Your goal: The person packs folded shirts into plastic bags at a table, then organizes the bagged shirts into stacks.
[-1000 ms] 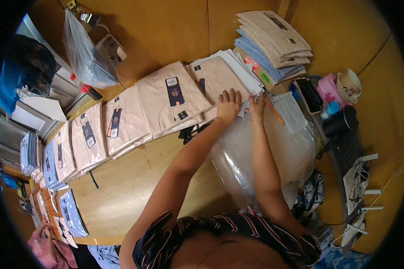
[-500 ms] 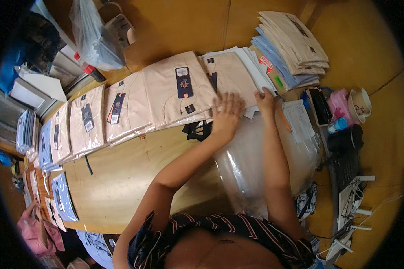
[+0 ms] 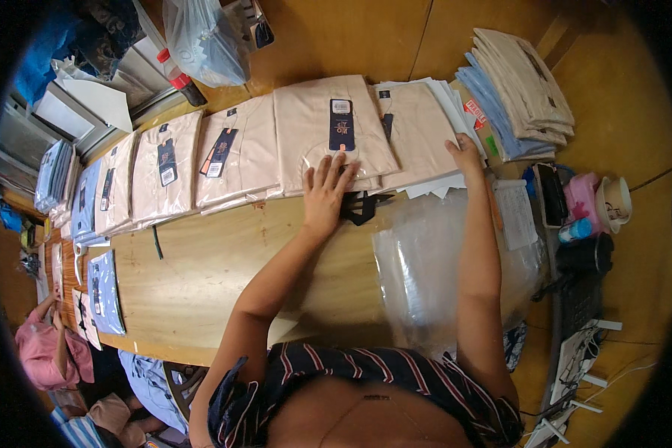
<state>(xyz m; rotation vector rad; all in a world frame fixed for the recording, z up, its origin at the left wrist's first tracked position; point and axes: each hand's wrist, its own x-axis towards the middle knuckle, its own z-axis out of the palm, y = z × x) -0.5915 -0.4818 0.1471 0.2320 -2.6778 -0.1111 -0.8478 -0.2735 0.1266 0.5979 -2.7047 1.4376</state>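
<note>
A row of folded beige garments in clear plastic lies along the far side of the table. My left hand [image 3: 325, 196] rests with fingers spread on the near edge of a bagged beige garment [image 3: 295, 123], just below its dark hang tag [image 3: 341, 123]. To the right, partly under that one, lies another folded beige garment [image 3: 418, 138] on a stack of white sheets [image 3: 446, 104]. My right hand [image 3: 467, 155] has its thumb and bent fingers closed at this garment's right edge. A black flat object [image 3: 362, 209] shows beside my left hand.
Clear plastic bags [image 3: 418, 261] lie under my right forearm. Stacked beige and blue garments [image 3: 519, 89] stand at the far right, near a black phone [image 3: 551, 194] and pink container [image 3: 581, 196]. A bottle [image 3: 181, 78] stands far left. Another person in pink [image 3: 48, 347] is at lower left.
My left hand has slid left, off the right-hand beige garment and onto the bagged one's near edge. My right hand stays at the garment's right edge. The whole view has shifted.
</note>
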